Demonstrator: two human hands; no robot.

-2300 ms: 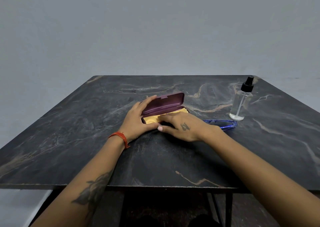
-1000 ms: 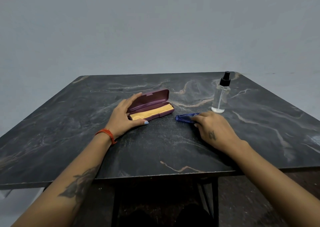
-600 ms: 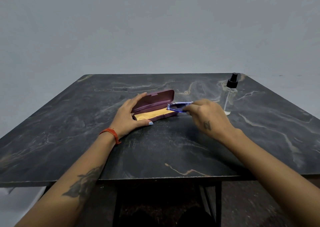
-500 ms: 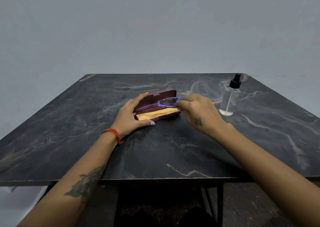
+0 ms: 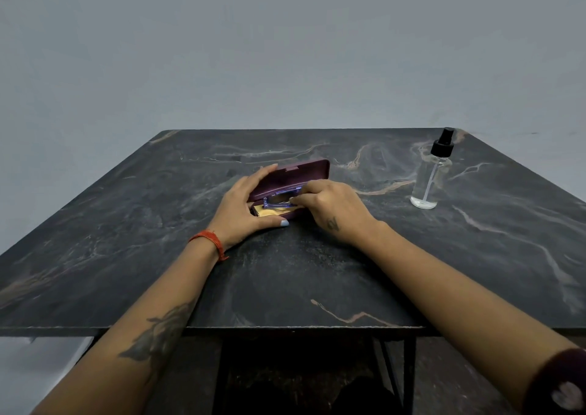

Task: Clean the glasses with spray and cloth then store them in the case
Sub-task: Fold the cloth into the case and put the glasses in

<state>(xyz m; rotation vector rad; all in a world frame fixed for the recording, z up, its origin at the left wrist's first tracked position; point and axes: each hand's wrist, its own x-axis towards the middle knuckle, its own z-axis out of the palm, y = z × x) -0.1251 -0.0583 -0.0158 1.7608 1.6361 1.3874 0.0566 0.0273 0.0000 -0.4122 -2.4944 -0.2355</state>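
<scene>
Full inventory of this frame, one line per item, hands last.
glasses case: 1, maroon, lid open, mid-table
glasses: 1, blue frame, going into the case on the cloth
cloth: 1, yellow, inside the case
spray bottle: 1, clear with black top, upright, far right of table
table: 1, dark marble pattern
wristband: 1, orange, left wrist
left hand: grips the case end
right hand: pinches the glasses
</scene>
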